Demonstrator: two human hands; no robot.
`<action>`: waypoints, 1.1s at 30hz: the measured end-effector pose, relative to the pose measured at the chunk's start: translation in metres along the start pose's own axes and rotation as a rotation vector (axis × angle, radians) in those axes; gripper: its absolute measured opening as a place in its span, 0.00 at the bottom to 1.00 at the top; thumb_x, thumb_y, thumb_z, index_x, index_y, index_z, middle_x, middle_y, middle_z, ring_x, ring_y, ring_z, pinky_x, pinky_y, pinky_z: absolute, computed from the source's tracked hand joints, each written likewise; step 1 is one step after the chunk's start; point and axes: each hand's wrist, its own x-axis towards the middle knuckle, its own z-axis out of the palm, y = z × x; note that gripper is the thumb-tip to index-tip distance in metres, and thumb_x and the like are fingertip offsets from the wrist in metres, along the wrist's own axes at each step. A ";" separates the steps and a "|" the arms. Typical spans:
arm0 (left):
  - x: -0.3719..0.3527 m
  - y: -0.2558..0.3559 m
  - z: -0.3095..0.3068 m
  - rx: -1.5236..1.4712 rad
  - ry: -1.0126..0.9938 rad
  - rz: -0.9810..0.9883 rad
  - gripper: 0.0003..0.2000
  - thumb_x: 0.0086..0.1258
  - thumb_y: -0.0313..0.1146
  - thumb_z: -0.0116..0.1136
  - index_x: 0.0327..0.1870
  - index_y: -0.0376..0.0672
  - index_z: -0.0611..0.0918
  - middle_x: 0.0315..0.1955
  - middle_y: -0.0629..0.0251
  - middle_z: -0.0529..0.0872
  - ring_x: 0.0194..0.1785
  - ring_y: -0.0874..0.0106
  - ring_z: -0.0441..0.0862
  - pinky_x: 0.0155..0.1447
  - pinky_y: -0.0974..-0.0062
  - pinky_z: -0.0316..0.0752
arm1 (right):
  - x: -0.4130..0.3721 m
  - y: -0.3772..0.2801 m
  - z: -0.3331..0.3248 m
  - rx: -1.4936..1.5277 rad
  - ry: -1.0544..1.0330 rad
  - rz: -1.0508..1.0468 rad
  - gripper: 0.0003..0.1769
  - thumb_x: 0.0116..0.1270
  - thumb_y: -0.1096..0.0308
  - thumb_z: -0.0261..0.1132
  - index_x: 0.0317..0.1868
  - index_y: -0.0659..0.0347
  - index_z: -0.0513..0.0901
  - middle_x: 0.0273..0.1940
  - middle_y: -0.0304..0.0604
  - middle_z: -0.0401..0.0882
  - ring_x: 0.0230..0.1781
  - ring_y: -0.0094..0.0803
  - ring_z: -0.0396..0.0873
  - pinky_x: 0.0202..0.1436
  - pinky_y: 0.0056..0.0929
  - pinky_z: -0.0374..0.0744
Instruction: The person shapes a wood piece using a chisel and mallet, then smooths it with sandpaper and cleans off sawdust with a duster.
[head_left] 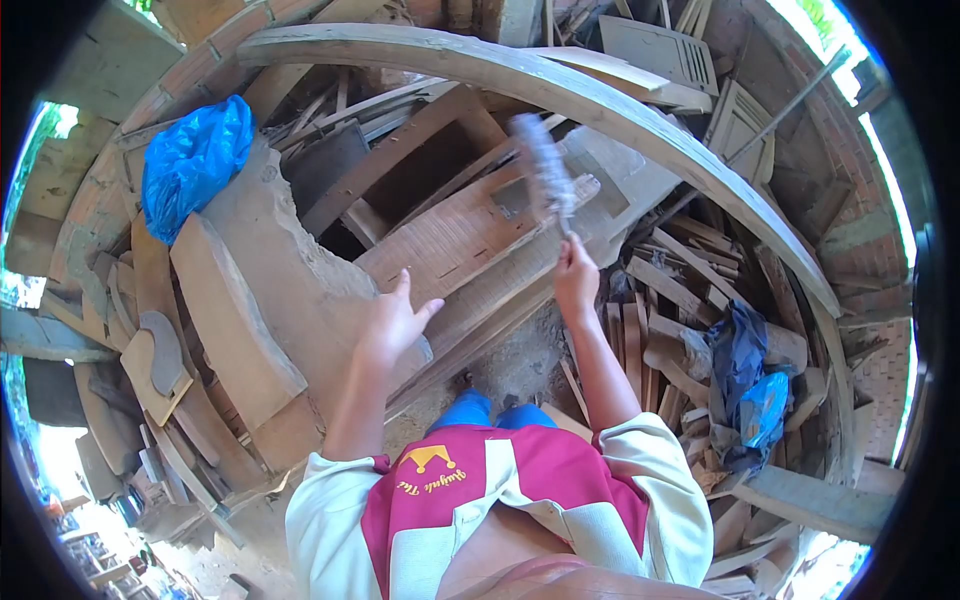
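Observation:
My right hand [577, 282] is closed round the thin handle of a fluffy grey-white duster [543, 168]. Its head points away from me and is smeared by motion, over a dusty wooden panel [438, 232] with a rectangular cutout. My left hand [392, 322] holds nothing; its thumb and index finger are spread. It hovers over the right side of a wide, rough-edged wooden slab [262, 235], beside the near end of the panel. Behind the panel lies a brown open wooden box [420, 155].
A long curved beam [560, 85] arches across the back and down the right. A blue plastic bag [198, 165] sits at the back left. Scrap wood [690, 270] is piled on the right, near dark and blue bags [745, 375]. Curved wooden pieces [165, 350] lean at the left.

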 end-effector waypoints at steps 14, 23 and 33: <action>0.032 -0.061 0.006 0.341 0.292 -0.021 0.33 0.56 0.58 0.53 0.46 0.30 0.74 0.32 0.47 0.81 0.40 0.55 0.79 0.51 0.58 0.69 | 0.054 -0.070 0.088 -0.092 -0.275 -0.117 0.13 0.64 0.62 0.49 0.44 0.56 0.75 0.25 0.50 0.78 0.26 0.50 0.77 0.28 0.47 0.74; 0.042 -0.037 -0.001 0.214 0.230 -0.193 0.29 0.56 0.55 0.55 0.45 0.33 0.75 0.33 0.50 0.82 0.42 0.56 0.79 0.44 0.63 0.74 | 0.055 -0.081 0.091 0.120 -0.506 -0.496 0.07 0.62 0.63 0.52 0.33 0.54 0.74 0.22 0.49 0.75 0.25 0.49 0.76 0.28 0.47 0.72; 0.057 -0.018 0.004 0.179 0.238 -0.390 0.29 0.55 0.54 0.56 0.44 0.33 0.76 0.38 0.48 0.81 0.43 0.57 0.79 0.47 0.64 0.73 | 0.135 -0.009 0.056 -0.013 -0.208 -0.259 0.11 0.64 0.64 0.51 0.44 0.58 0.73 0.21 0.49 0.76 0.22 0.47 0.77 0.23 0.44 0.73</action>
